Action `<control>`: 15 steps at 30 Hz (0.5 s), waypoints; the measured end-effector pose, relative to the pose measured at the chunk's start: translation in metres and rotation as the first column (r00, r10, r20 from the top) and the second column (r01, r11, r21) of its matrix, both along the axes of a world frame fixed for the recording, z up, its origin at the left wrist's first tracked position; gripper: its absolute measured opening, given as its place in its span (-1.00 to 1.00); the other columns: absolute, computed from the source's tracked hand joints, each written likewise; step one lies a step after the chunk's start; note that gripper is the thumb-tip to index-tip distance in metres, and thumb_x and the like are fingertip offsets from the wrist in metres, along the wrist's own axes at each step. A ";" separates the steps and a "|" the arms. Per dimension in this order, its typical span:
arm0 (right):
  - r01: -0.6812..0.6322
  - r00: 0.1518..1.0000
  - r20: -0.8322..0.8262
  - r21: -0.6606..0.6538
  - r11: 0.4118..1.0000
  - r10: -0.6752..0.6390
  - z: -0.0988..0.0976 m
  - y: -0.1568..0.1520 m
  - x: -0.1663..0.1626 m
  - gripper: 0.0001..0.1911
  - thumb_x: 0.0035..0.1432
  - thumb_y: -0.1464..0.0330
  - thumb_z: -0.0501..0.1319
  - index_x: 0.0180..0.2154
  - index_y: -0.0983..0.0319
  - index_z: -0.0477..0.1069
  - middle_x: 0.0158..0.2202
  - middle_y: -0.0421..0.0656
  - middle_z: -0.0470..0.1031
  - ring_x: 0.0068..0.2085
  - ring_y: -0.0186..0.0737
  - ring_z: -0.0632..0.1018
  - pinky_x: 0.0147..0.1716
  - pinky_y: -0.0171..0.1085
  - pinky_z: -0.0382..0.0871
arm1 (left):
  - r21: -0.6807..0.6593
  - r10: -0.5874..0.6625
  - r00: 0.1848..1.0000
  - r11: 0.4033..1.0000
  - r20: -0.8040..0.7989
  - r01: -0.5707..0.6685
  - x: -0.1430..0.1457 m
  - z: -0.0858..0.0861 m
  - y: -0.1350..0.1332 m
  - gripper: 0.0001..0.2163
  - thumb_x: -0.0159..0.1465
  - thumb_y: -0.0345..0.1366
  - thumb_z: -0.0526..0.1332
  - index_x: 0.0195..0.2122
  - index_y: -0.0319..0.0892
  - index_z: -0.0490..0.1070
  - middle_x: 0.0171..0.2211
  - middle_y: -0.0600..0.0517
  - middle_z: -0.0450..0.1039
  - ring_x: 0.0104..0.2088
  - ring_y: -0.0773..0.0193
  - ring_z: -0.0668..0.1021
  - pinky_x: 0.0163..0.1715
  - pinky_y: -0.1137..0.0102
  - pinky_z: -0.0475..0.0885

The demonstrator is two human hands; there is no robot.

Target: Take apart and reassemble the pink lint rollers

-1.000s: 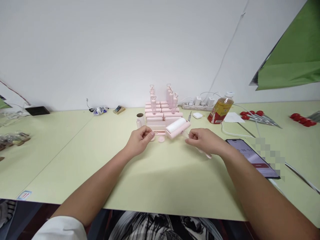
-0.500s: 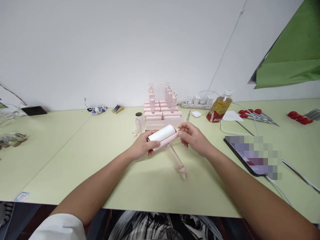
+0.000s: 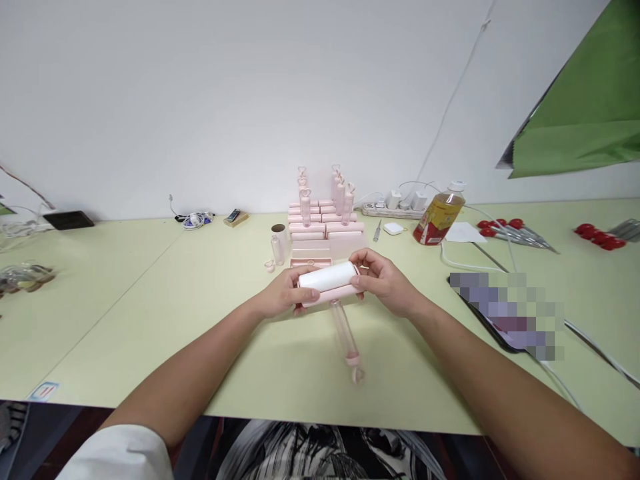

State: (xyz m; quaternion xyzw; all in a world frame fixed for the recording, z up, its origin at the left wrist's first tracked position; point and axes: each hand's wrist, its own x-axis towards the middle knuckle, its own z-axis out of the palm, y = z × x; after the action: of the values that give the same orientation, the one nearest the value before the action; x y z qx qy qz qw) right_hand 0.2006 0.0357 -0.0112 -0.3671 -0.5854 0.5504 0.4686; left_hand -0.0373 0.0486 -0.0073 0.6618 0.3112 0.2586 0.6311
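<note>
The person is holding a lint roller above the near middle of the table [image 3: 165,320], between both hands and in front of the pink pieces. Its white roll [image 3: 327,277] is lying in a pink holder [image 3: 336,293], and the clear handle [image 3: 343,330] is pointing down toward the person, its heart-shaped end [image 3: 357,375] slightly blurred. Gripping the roller at its 2 ends is probably leaving the roll uncovered and steadying it, while the handle is hanging out of the fingers' way. Behind, pink cases [image 3: 307,228] are sitting in rows, with slim upright tubes standing on them, likely to save room. A brown tube [image 3: 278,229] and a clear tube [image 3: 277,250] are standing beside the rows, and a small heart-shaped piece [image 3: 270,266] is lying near them.

The left hand [image 3: 280,293] is clamping the roller's left end, thumb along the front and fingers curling behind and beneath. The right hand [image 3: 383,283] is closing its fingers around the other end, its thumb at the roll's edge. Both forearms are slanting inward from the table's near edge, nearly mirroring each other.
</note>
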 end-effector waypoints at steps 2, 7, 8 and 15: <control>0.010 1.000 -0.014 -0.018 1.000 -0.011 0.000 0.000 0.000 -0.58 -0.12 0.25 0.41 -0.27 0.19 0.27 -0.38 -0.28 0.28 -0.47 -0.37 0.37 -0.59 -0.34 0.35 | -0.004 0.022 1.000 1.000 -0.012 -0.022 0.002 -0.003 0.000 -0.45 0.11 -0.11 0.32 0.11 -0.20 0.34 -0.33 -0.01 0.40 -0.58 0.42 0.39 -0.66 0.48 0.31; -0.019 1.000 0.016 -0.042 0.999 0.020 -0.001 -0.001 -0.002 -0.61 -0.14 0.29 0.41 -0.31 0.19 0.26 -0.43 -0.30 0.29 -0.47 -0.37 0.36 -0.55 -0.34 0.33 | 0.160 0.098 0.990 0.984 -0.103 -0.081 0.003 -0.003 0.000 -0.50 0.08 -0.09 0.35 0.02 -0.18 0.41 -0.24 -0.04 0.47 -0.40 0.29 0.49 -0.49 0.44 0.37; -0.036 0.999 0.027 -0.041 0.999 0.037 -0.001 -0.002 -0.003 -0.62 -0.14 0.31 0.41 -0.32 0.19 0.26 -0.45 -0.31 0.28 -0.47 -0.37 0.35 -0.54 -0.36 0.31 | 0.217 0.106 0.985 0.973 -0.137 -0.074 0.003 -0.002 -0.001 -0.53 0.07 -0.09 0.36 -0.02 -0.18 0.45 -0.21 -0.04 0.48 -0.33 0.24 0.51 -0.42 0.42 0.39; -0.131 0.982 0.125 -0.092 0.987 0.142 0.000 -0.009 -0.013 -0.65 -0.17 0.37 0.34 -0.41 0.18 0.16 -0.55 -0.38 0.18 -0.55 -0.43 0.24 -0.60 -0.41 0.10 | 0.386 0.054 0.957 0.920 -0.285 0.063 0.009 0.001 -0.011 -0.59 0.17 0.01 0.24 -0.09 -0.18 0.47 -0.25 -0.02 0.51 -0.28 0.17 0.51 -0.32 0.38 0.37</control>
State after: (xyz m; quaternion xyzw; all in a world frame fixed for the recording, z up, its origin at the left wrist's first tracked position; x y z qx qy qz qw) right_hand 0.1880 0.0267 -0.0109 -0.3810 -0.6153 0.5798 0.3744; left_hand -0.0284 0.0375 -0.0068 0.8059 0.3409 0.2142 0.4342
